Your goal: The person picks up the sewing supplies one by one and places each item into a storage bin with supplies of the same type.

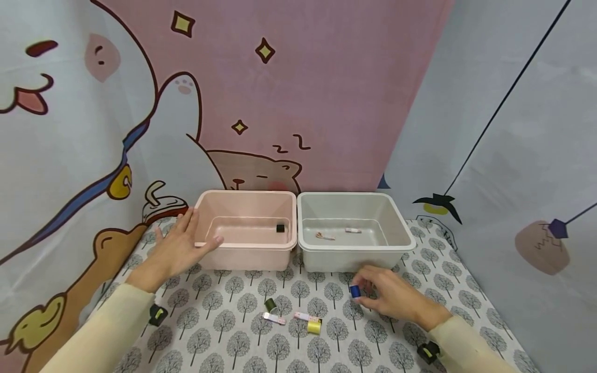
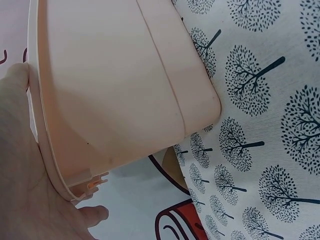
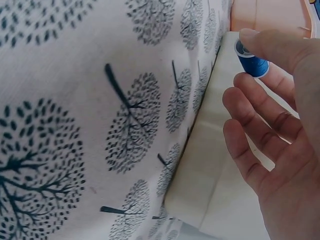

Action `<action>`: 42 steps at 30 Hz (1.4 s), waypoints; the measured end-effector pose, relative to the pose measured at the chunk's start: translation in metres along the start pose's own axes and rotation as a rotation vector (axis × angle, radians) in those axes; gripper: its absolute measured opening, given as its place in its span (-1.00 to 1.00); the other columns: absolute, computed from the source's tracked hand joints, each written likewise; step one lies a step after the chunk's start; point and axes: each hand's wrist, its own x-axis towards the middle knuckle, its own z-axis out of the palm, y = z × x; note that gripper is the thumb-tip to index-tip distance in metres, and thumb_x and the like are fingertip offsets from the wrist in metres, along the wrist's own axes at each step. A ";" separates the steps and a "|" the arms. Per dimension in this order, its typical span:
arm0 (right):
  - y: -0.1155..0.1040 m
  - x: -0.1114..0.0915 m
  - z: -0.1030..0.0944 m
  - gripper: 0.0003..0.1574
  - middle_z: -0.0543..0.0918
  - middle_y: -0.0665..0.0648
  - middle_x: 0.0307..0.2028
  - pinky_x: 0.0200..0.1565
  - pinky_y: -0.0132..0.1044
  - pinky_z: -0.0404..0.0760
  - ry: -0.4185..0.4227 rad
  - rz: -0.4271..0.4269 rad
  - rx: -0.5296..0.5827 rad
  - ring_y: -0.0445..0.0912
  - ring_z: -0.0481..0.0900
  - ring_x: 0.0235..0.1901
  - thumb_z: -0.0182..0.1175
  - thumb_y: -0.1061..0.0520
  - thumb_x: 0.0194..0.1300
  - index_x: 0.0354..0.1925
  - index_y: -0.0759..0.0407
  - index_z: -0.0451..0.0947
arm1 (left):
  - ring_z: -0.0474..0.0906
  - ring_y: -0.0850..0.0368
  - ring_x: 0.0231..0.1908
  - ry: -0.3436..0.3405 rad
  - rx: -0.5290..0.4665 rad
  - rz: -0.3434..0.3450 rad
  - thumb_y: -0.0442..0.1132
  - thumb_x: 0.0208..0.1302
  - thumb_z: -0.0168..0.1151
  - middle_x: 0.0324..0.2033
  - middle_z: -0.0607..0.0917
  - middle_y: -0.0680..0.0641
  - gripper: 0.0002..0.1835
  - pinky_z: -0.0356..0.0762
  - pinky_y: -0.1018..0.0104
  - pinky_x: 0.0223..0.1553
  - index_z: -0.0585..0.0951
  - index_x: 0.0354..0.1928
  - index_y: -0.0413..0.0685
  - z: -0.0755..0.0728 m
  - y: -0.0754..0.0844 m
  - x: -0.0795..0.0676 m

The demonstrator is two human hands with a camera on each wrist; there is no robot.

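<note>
My right hand [image 1: 392, 292] pinches a blue spool of thread [image 1: 355, 291] between thumb and fingers, in front of the white bin [image 1: 326, 260]. In the right wrist view the spool's pale end faces the camera, and the other fingers are spread beside it. At the left front corner of the pink bin [image 1: 247, 258] is my left hand [image 1: 179, 251], fingers extended and thumb over the front rim. The left wrist view shows that hand along the bin's rim [image 2: 42, 125]. A black spool [image 1: 280, 228] lies inside the pink bin.
Two small pale strips, one [image 1: 353, 230] behind the other [image 1: 325, 236], lie in the white bin. On the tree-patterned cloth [image 1: 242, 352] are a dark green spool [image 1: 270, 304], a yellow spool [image 1: 314, 326] and two small pale strips, one [image 1: 274, 318] left of the other [image 1: 305, 316].
</note>
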 end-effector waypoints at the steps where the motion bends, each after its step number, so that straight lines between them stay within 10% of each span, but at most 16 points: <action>1: -0.001 0.001 0.000 -0.62 0.76 -0.30 -0.07 -0.06 -0.35 0.84 0.001 -0.001 -0.003 -0.33 0.72 -0.13 0.73 0.00 0.36 0.02 -0.24 0.76 | -0.13 -0.76 0.80 0.000 0.002 0.001 0.65 0.66 -0.10 0.90 -0.21 -0.42 0.31 -0.49 -0.96 0.58 -0.20 0.91 -0.26 0.000 0.000 0.000; 42: -0.038 0.016 -0.021 -0.66 0.77 -0.25 -0.13 -0.03 -0.33 0.87 0.044 -0.134 -0.039 -0.34 0.72 -0.14 0.69 0.07 0.39 0.01 -0.13 0.76 | -0.12 -0.76 0.80 0.008 0.016 0.009 0.66 0.66 -0.12 0.89 -0.19 -0.45 0.33 -0.44 -0.99 0.56 -0.18 0.90 -0.31 0.001 0.000 -0.002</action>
